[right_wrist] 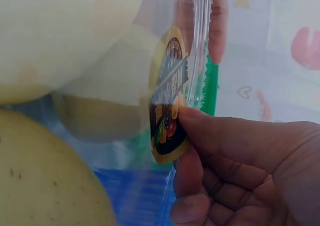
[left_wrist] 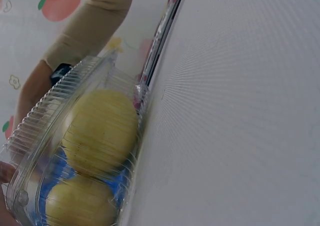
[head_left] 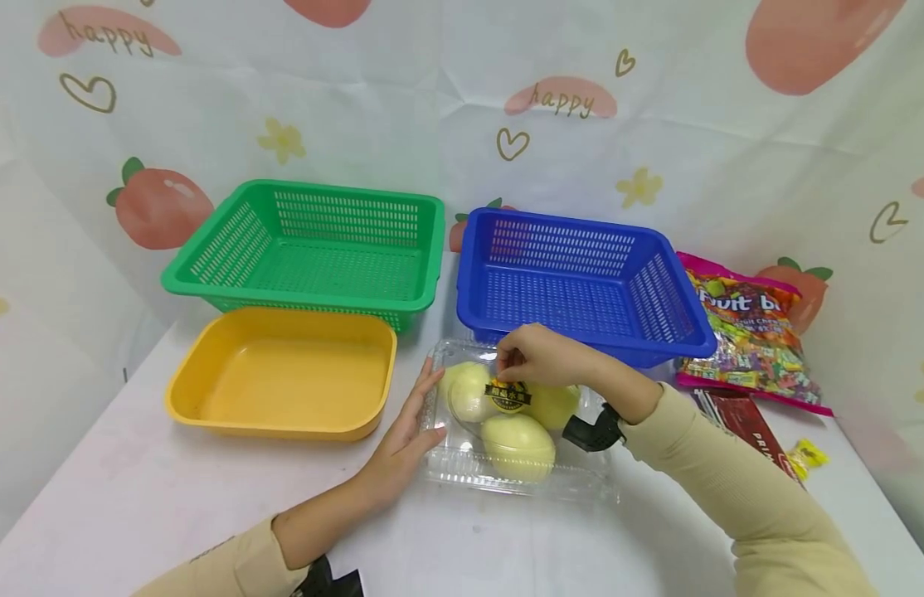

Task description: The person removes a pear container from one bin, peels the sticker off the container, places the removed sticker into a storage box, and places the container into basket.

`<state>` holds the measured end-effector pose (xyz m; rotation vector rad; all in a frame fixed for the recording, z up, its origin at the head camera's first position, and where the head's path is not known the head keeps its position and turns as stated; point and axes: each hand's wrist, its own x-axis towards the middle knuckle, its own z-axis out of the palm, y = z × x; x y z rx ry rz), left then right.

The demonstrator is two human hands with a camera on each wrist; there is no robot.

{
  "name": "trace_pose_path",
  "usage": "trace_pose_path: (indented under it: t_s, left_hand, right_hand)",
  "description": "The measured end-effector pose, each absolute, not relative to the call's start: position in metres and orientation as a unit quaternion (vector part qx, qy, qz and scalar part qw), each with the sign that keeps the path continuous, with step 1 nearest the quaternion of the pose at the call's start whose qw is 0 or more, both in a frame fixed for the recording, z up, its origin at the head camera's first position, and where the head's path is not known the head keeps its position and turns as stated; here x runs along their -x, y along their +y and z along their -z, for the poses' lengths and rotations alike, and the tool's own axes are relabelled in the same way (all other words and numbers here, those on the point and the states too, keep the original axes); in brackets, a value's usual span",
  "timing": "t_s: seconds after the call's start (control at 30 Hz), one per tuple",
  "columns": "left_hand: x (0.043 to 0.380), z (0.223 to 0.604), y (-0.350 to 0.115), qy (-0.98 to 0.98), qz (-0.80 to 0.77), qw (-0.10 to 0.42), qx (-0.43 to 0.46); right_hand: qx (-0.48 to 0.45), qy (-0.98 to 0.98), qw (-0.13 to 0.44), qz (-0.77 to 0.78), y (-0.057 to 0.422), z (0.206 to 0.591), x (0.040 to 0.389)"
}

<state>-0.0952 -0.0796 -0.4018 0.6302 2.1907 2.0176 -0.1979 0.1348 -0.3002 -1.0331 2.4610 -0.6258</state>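
A clear plastic clamshell box (head_left: pixel 447 464) with several pale yellow-green melons (head_left: pixel 517 448) in it sits closed on the table. A round black and gold sticker (right_wrist: pixel 170 93) is on its lid. My right hand (head_left: pixel 540 361) is over the lid, its thumb and index finger pinching the sticker's edge with the other fingers curled. Along the box's left side rests my left hand (head_left: pixel 398 456), fingers extended and touching the plastic. In the left wrist view, two melons (left_wrist: pixel 102 133) show through the box wall, and only a little of the left hand appears.
Behind the box stands a blue basket (head_left: pixel 566 340); a green basket (head_left: pixel 313 294) and a yellow tub (head_left: pixel 283 419) are to the left. At right lie a fruit candy bag (head_left: pixel 753 332), a dark red packet (head_left: pixel 749 427) and a small yellow wrapped candy (head_left: pixel 805 456).
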Motion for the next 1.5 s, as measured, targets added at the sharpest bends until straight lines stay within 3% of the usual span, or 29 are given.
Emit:
trace_pose_path:
  t_s: [1.5]
  left_hand:
    - [0.094,0.4,-0.079,0.715,-0.666,0.051,-0.207]
  right_hand:
    - [0.307,0.859,0.228,0.34,0.148,0.309,0.194]
